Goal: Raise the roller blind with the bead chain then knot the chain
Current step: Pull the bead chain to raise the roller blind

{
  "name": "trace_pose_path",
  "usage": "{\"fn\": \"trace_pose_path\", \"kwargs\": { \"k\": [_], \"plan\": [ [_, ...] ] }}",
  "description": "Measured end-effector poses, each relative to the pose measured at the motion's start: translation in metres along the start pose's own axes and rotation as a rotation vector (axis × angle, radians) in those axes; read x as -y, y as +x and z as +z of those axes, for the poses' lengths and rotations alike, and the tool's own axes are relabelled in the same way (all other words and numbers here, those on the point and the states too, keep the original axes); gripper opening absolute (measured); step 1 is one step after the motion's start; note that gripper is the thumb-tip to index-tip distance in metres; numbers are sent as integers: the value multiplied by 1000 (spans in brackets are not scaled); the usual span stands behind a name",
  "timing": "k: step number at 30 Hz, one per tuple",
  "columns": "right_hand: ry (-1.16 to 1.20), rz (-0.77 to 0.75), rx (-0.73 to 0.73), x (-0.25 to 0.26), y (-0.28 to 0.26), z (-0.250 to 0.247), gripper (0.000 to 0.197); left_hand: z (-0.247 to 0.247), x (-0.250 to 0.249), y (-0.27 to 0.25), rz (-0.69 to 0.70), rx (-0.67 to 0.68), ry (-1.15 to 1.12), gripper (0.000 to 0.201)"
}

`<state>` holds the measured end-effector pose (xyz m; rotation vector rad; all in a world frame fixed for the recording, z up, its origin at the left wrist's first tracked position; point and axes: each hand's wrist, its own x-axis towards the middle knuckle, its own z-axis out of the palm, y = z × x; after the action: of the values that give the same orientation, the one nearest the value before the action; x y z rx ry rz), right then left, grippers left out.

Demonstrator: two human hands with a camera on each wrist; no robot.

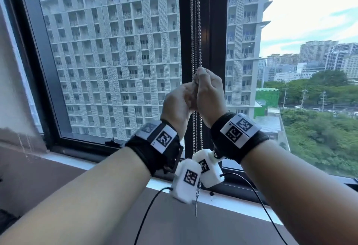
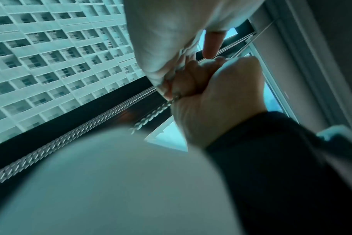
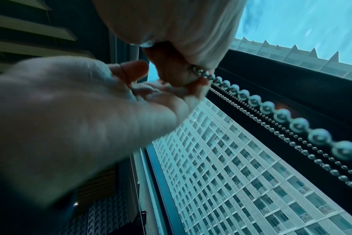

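The metal bead chain [image 1: 194, 31] hangs in several strands in front of the black window post [image 1: 213, 31]. Both hands meet on it at chest height. My right hand [image 1: 209, 89] grips the chain in curled fingers, thumb on top; in the right wrist view the beads [image 3: 271, 109] run out of its fist [image 3: 181, 31]. My left hand [image 1: 180, 99] sits just left and lower, its fingertips curled onto the chain against the right hand [image 2: 217, 98]. Below the hands the strands [image 1: 197, 128] drop on, their end dangling [image 1: 196, 206]. The blind itself is out of view.
The window sill [image 1: 242, 206] runs below the hands, and a brown ledge [image 1: 58, 177] lies at the left. White camera units [image 1: 186, 178] and black cables [image 1: 257, 196] hang from my wrists near the chain's end. The glass [image 1: 116, 60] is close behind.
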<state>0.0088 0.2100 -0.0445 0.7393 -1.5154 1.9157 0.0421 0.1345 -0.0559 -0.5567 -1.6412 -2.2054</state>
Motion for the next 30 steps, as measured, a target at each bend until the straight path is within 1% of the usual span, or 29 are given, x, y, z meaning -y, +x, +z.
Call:
{"fn": "trace_pose_path", "kwargs": {
  "k": [3,5,8,10,13,15,18,21,24,28,30],
  "plan": [
    [47,-13,42,2,-2,1,42,6,-20,12,18,-21,43,28],
    [91,-10,56,6,-3,2,45,12,-36,19,31,13,86,34],
    [43,13,47,7,-6,3,38,21,-59,27,73,59,89,40],
    [19,23,34,6,-7,3,34,28,-67,29,99,77,90,38],
    [69,2,49,5,-7,4,38,33,-65,28,118,66,75,31],
    [95,-27,57,4,-7,5,38,35,-64,29,112,59,46,34],
    [80,-48,54,2,-9,6,35,35,-66,30,110,40,28,37],
    [94,-72,62,0,-11,7,40,35,-66,29,111,33,30,37],
    [124,-82,68,0,-13,8,39,35,-65,27,112,25,43,38],
    [60,-72,67,1,-12,5,37,37,-67,27,94,4,63,36],
    [58,-54,73,0,-10,4,36,37,-67,27,96,17,72,35]
  ]
}}
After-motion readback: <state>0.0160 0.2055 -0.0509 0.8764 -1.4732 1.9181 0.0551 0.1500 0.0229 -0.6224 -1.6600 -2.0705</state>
